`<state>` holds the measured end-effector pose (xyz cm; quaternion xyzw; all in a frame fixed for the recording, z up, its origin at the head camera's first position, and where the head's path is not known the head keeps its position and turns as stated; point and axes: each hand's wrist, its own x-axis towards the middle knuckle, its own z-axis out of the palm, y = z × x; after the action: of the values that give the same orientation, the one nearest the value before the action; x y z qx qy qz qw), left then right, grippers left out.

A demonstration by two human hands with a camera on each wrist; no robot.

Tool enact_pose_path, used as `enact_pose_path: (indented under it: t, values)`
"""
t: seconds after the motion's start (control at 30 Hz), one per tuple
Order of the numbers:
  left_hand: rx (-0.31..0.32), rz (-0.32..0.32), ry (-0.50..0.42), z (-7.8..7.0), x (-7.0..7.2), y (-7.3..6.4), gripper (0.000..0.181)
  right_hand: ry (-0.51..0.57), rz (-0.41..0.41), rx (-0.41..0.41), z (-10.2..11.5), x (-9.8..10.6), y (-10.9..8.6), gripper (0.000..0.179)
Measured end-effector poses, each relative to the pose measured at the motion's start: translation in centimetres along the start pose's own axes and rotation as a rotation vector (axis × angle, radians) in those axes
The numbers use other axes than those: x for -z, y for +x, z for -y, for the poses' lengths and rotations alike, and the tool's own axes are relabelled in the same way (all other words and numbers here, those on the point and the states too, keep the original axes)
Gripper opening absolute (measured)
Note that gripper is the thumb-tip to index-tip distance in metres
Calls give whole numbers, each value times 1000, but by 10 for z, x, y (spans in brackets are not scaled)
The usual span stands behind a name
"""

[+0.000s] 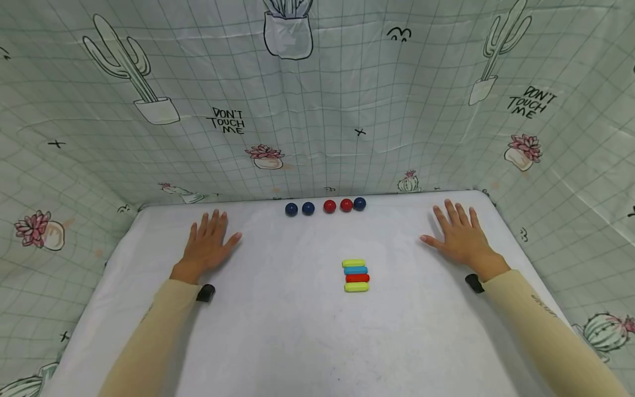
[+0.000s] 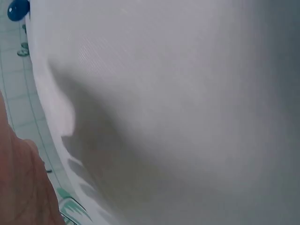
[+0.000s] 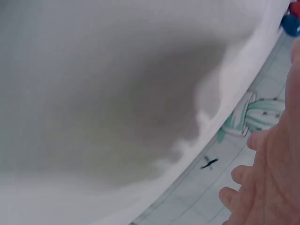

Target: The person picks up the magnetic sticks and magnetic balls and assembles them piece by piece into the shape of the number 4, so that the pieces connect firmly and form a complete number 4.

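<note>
4 rods (image 1: pixel 356 278) between 2 hands (image 1: pixel 204 248) (image 1: pixel 462 240)

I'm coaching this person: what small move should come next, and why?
Perhaps ease the right hand inward toward the four short sticks: it is spread, holds nothing, and is nearer them than the left hand is.

On a white table (image 1: pixel 273 342), two dark blue balls (image 1: pixel 308 208), two red balls (image 1: pixel 329 207) and a third blue ball (image 1: pixel 359 204) are lined left to right near the far edge. Nearer, four short bars (image 1: pixel 356 277) are laid side by side: yellow-green, blue, red, yellow-green.
</note>
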<state>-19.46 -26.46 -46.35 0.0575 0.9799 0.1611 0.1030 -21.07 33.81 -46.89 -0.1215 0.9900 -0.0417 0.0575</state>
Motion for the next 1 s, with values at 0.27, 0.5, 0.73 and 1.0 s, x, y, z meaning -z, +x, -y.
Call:
enact_pose_path:
  t: [0.27, 0.5, 0.73, 1.0]
  values:
    - [-23, 11, 16, -17, -12, 15, 92, -48, -50, 100, 40, -4, 0, 92]
    - [-63, -7, -3, -44, -16, 25, 86, -69, -69, 185, 77, -9, 2, 88]
    - [-105, 0, -6, -63, -28, 37, 83, -24, -82, 273, 105, -17, 6, 83]
    - [-137, -15, -6, -80, -36, 45, 80, -7, -88, 349, 129, -21, 9, 80]
